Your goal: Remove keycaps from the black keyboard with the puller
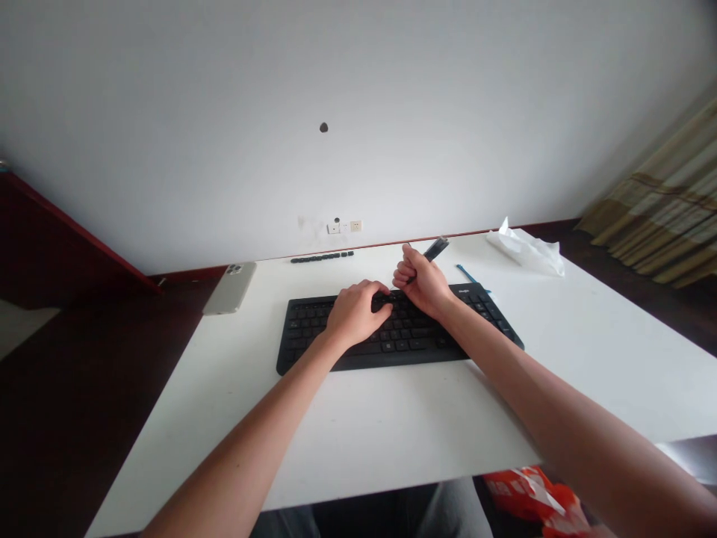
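A black keyboard lies on the white table in front of me. My left hand rests over its middle, thumb and index finger apart, with nothing visible between them. My right hand is closed around a dark, slim brush above the keyboard's back edge; its upper end sticks out past the fist, and its lower end is hidden. Behind the keyboard, several black keycaps stand in a row near the table's far edge. A thin blue stick lies partly behind the keyboard's right end.
At the table's left edge lies a phone, camera side up. A crumpled white plastic bag sits at the back right. Below the front edge is a red bag. A wall with sockets rises behind.
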### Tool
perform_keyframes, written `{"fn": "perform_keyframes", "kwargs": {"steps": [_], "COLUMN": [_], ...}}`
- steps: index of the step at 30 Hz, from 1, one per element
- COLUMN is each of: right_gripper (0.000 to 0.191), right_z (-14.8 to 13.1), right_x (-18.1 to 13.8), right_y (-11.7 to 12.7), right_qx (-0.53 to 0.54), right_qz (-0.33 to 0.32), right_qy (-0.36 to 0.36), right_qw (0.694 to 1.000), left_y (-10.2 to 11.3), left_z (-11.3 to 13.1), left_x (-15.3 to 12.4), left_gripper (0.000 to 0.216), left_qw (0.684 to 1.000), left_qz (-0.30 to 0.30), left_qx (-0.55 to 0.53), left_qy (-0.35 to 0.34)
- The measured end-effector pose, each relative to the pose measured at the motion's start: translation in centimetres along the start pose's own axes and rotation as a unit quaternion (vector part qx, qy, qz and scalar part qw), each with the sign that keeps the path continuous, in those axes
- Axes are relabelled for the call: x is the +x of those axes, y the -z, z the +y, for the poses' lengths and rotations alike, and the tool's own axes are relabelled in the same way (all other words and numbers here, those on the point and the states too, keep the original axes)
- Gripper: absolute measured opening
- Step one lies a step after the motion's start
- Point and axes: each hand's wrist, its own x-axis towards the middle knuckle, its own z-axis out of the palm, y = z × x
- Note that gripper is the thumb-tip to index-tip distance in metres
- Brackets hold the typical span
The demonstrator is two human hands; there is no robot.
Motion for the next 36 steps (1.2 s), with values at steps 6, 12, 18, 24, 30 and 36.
{"fn": "perform_keyframes", "kwargs": {"steps": [6,12,18,24,30,36], "right_gripper": [0.057,0.057,0.055,0.053,0.05,0.05], "right_z": [0.4,0.8,0.9,0.6,-0.3,-0.1], "right_x": [-0.3,-0.4,-0.4,-0.5,0.6,0.8], "right_y": [-0.8,-1.4,-1.3,-1.5,-0.1,-0.3], "right_qx": [-0.05,-0.037,-0.09,-0.054,0.081,0.006], "right_qz": [0.074,0.07,0.055,0.027,0.063,0.048], "right_qy": [0.07,0.067,0.108,0.051,-0.069,-0.063], "right_qw": [0.994,0.995,0.989,0.997,0.992,0.997], "left_y": [-0.1,-0.2,-0.7,-1.1,-1.1,-0.9], "left_z": [-0.1,-0.2,0.0,-0.1,0.1,0.3], "left_x": [-0.1,0.0,0.1,0.2,0.2,0.1], "left_gripper": [0.015,0.009,0.017,0.018,0.019,0.014], "left_qw": [0.999,0.999,0.995,0.999,0.999,0.999], "left_qz": [0.012,0.011,0.05,0.043,0.034,0.033], "left_qx": [0.007,0.012,0.06,0.01,0.012,0.034], "left_qy": [-0.028,-0.05,-0.055,-0.03,-0.021,-0.028]}}
